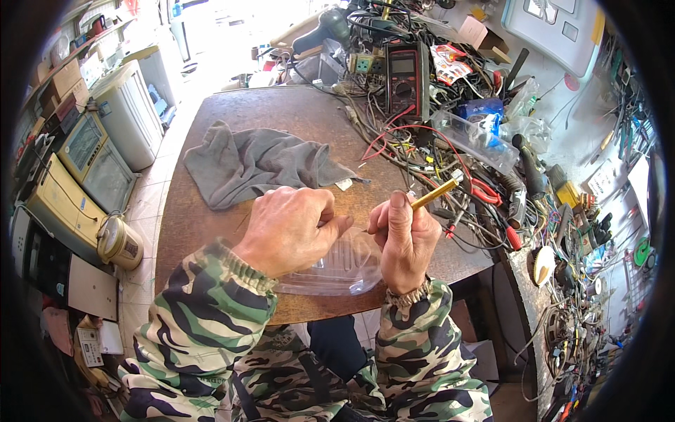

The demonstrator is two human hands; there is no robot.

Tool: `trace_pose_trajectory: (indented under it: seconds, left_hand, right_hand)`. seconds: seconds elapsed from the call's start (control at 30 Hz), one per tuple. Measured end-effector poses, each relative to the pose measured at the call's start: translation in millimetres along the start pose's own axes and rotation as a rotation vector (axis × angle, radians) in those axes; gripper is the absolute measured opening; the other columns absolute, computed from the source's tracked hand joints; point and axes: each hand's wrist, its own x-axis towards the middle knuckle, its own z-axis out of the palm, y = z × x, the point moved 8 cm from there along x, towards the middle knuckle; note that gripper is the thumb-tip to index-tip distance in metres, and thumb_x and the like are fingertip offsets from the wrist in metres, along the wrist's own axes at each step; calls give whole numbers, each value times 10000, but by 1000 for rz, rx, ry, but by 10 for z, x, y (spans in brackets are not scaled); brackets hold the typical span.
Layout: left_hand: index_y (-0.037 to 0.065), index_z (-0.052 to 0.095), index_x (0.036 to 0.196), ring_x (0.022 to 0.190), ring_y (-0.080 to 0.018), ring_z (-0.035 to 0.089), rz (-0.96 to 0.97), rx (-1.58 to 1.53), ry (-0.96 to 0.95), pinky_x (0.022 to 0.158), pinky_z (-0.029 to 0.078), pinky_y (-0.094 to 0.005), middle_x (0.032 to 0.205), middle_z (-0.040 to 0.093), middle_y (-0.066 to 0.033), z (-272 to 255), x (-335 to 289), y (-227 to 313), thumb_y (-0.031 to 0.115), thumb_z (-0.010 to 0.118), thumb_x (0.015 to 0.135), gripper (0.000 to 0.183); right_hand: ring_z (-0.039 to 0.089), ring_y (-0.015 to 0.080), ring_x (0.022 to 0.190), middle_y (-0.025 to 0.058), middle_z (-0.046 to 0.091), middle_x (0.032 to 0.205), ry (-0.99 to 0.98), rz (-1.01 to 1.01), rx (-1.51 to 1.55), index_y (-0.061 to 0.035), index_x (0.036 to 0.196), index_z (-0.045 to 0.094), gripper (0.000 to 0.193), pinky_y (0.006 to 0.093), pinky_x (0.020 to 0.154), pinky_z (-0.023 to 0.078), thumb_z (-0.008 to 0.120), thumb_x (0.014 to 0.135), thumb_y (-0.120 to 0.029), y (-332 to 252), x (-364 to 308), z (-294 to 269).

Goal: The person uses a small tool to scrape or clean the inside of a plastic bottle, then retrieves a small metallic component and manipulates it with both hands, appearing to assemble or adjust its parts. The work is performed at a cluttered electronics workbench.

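My right hand [406, 243] is closed around a slim golden-yellow rod-like tool [437, 193] with a silvery end, which points up and to the right. Its other end is mostly hidden in my fingers, so I cannot tell its exact kind. Just to the left, my left hand [290, 228] has its fingers curled and its thumb close to the index finger. Whatever it pinches, if anything, is too small or hidden to make out. Beneath both hands a clear plastic tray [325, 285] lies on the brown table. Beyond my left hand rests a crumpled grey cloth [264, 165].
Cables, a multimeter [406, 83], red-handled pliers [485, 191] and a clear plastic box [472, 141] crowd the right side of the wooden table [232, 105]. On the floor at left stand a lidded bucket [119, 241] and several old appliances. A white case [555, 32] is at upper right.
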Motion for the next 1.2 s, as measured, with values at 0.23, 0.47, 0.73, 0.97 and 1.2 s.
trace_pose_trajectory:
  seconds: [0.23,0.47,0.73,0.97,1.2]
  left_hand:
    - [20,667,739,639,-349,659,8,-43,-5,601,493,-426,666,652,-167,-39,-25,15,328,761,855,342]
    - [10,650,725,616,-347,648,29,-47,2,586,482,-421,646,637,-170,-46,-19,36,319,758,859,354]
    - [15,645,721,611,-351,647,40,-52,15,579,481,-423,642,635,-171,-41,-24,17,308,751,859,341]
    - [23,647,728,636,-356,653,21,-46,21,589,485,-432,665,651,-163,-38,-30,22,305,751,855,326]
    - [21,659,741,650,-353,665,25,-61,25,599,494,-429,674,662,-161,-30,-23,7,306,748,857,320]
  right_hand:
    - [431,54,538,25,555,633,-31,-22,58,-61,732,522,421,218,484,312,546,1052,-333,-45,31,76]
    - [407,46,522,29,560,629,-21,-37,38,-85,710,508,448,208,472,286,546,1049,-375,-46,32,62]
    - [485,75,559,25,548,627,-15,-36,-20,-27,779,547,368,242,509,371,547,1054,-272,-58,10,32]
    - [512,93,546,18,538,610,55,-114,-105,8,857,591,294,265,514,421,535,1059,-198,-74,-40,21]
    - [468,79,514,34,531,590,93,-129,-135,-62,683,471,463,239,471,322,498,1074,-309,-139,-34,28]
